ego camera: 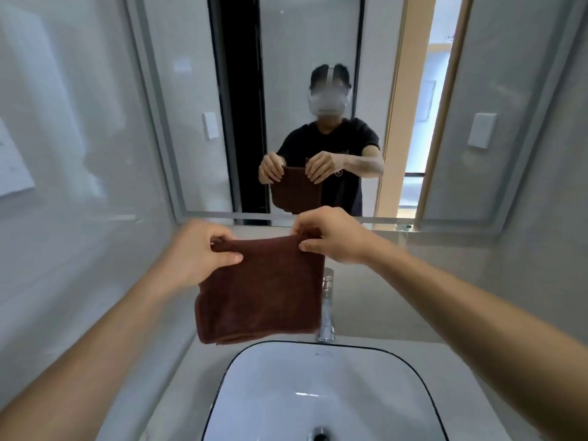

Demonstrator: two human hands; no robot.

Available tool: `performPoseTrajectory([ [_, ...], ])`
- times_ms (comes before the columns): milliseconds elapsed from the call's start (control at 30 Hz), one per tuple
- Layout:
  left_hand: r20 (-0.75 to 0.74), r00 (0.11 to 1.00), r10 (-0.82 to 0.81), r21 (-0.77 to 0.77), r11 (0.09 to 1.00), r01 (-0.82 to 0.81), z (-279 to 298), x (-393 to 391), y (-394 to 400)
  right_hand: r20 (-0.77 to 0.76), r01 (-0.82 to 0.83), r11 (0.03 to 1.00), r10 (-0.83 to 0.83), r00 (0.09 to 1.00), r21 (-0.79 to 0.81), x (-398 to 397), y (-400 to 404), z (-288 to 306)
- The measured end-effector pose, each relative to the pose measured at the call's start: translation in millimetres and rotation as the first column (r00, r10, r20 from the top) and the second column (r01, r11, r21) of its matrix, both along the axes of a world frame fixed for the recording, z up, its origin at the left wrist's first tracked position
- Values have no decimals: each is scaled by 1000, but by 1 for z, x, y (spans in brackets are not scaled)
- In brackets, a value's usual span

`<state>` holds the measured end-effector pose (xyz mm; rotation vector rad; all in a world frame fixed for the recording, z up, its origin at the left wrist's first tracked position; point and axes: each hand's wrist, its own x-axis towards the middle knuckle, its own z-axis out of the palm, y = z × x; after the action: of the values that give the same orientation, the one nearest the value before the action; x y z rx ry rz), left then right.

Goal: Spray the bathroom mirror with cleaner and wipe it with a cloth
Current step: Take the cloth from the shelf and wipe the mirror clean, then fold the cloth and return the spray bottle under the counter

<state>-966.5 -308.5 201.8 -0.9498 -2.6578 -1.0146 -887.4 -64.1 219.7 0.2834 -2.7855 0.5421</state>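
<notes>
Your left hand (197,249) and right hand (331,237) pinched the cloth's (261,291) top corners, fingers closed, above the sink (318,393), counter (178,377) and tap (327,307), facing the mirror (286,90).

Cloth: a folded dark brown terry cloth (261,288) hangs below the fingers, held up in front of the wall mirror (286,90).
Left hand (199,253): pinches the top left corner.
Right hand (331,237): pinches the top right corner.
Below the cloth: white rectangular ceramic basin with a black rim (318,393).
Behind the cloth's right edge: chrome tap (327,307).
</notes>
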Motion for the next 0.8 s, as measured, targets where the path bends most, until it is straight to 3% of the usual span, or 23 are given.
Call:
performPoseTrajectory([
  [233,292,956,-39,-12,999,45,-110,42,-90,340,-35,995,65,938,-95,30,-74,-103],
  [433,586,810,-36,-175,970,169,-201,27,-119,677,148,973,10,736,-176,32,-109,-196],
  [500,595,803,21,-279,943,182,-228,12,-112,757,253,959,-71,650,-128,28,-121,-228],
  [567,547,836,46,-323,933,160,-248,1,-102,762,372,924,-179,622,-87,24,-128,-257],
  [800,424,903,61,-350,931,101,-272,-4,-78,691,550,831,-351,632,-82,32,-133,-293],
])
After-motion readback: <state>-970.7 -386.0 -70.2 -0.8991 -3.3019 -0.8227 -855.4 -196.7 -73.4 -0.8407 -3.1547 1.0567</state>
